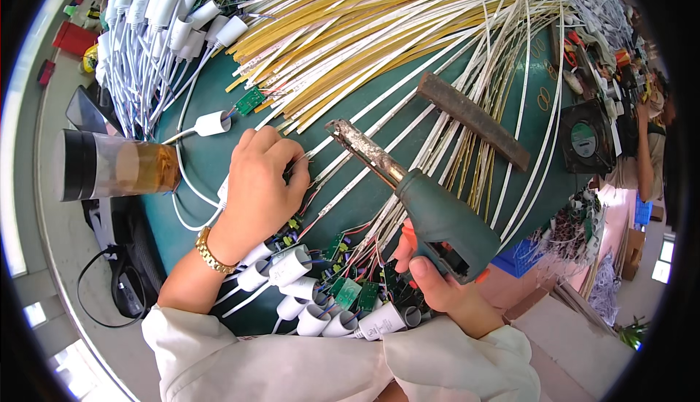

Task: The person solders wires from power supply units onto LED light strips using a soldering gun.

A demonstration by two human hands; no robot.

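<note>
Right fingers [430,282]: holding gun-shaped tool [446,219]
Tool: dark green, crusted tip [362,147] beyond them
Left fingers [287,152]: curled; I can't tell their hold

Dark green soldering gun [450,219] — white and yellow strips [350,30] — green tabletop [171,241]

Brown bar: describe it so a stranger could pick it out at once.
On the green table, white and yellow strips fan out. Across some, beyond the green gun-shaped tool in the right hand, lies the brown bar. It is the thick, dark, blocky piece among thin, pale strips.
</note>
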